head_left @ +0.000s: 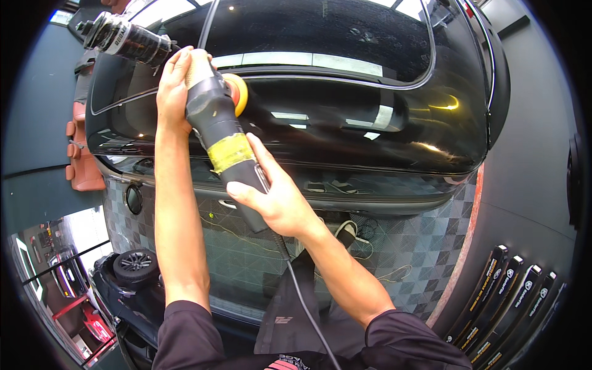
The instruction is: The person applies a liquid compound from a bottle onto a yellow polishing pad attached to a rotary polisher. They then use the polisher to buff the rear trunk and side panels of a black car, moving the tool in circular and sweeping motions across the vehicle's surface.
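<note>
A black corded car polisher with a yellow-green tape band round its body is held between my two hands. My left hand grips its head end, near the top left. Lower down, my right hand wraps round the rear of the body, with the thumb and fingers on either side. The yellow foam pad shows at the right of the head, by the glossy black car panel; I cannot tell whether it touches. From the rear end a dark cord runs down past my body.
Above the panel is the car's dark window. A black cylindrical device stretches out at upper left. Thin yellow cord lies on the grey tiled floor. Orange seats, a wheel and several long black boxes stand around.
</note>
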A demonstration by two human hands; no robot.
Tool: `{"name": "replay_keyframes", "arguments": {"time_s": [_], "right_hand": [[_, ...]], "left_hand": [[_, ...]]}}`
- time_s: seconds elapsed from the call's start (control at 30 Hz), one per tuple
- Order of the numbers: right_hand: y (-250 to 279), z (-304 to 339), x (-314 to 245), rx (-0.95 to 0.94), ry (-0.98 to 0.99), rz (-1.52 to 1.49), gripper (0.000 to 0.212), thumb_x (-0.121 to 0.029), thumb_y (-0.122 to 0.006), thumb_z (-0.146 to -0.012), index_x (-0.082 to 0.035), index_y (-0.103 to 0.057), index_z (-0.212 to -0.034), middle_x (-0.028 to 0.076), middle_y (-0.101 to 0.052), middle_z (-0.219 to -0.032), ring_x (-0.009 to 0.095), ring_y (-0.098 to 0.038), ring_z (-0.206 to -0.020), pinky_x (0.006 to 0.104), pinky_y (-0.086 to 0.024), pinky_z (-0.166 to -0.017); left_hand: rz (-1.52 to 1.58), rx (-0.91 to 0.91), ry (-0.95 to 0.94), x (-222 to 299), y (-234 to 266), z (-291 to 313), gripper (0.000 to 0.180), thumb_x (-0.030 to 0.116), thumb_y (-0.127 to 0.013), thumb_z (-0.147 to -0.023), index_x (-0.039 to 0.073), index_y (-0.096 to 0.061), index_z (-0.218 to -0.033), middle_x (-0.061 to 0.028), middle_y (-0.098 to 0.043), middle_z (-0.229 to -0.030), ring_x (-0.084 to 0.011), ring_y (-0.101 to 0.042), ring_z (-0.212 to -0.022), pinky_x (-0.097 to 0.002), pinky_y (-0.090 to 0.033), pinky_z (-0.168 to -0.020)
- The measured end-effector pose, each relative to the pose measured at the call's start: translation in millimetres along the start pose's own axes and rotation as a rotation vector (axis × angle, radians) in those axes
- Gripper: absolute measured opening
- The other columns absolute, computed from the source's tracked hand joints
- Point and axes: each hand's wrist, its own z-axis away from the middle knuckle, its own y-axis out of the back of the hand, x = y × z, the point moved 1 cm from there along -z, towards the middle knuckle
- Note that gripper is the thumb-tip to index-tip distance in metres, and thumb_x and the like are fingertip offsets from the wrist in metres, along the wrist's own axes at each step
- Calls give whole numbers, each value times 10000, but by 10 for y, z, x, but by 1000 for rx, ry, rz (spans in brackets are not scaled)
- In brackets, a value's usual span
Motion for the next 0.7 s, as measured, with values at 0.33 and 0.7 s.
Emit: {"name": "replay_keyframes", "arguments": {"time_s": [0.33, 0.7], "right_hand": [[771, 819, -201, 191, 14, -223, 1011, -241, -780, -907, -48, -142, -1667, 157, -453, -1517, 209, -511, -1295, 359, -432, -1051], [1717, 1683, -354, 435, 95, -293, 955, -331, -762, -881, -86, -213, -1623, 222, -659, -1124, 254, -724, -751, 359, -630, -665]], "left_hand": [[-130, -23, 29, -483, -1536, 120, 350, 230, -607, -1065, 13, -527, -1327, -173, -689, -1077, -223, -705, -921, -338, -614, -809], [-380, -187, -183, -1170, -3286, 356, 404, 332, -710, -985, 16, -634, -1224, -121, -690, -1068, -177, -676, -945, -333, -570, -836]]}}
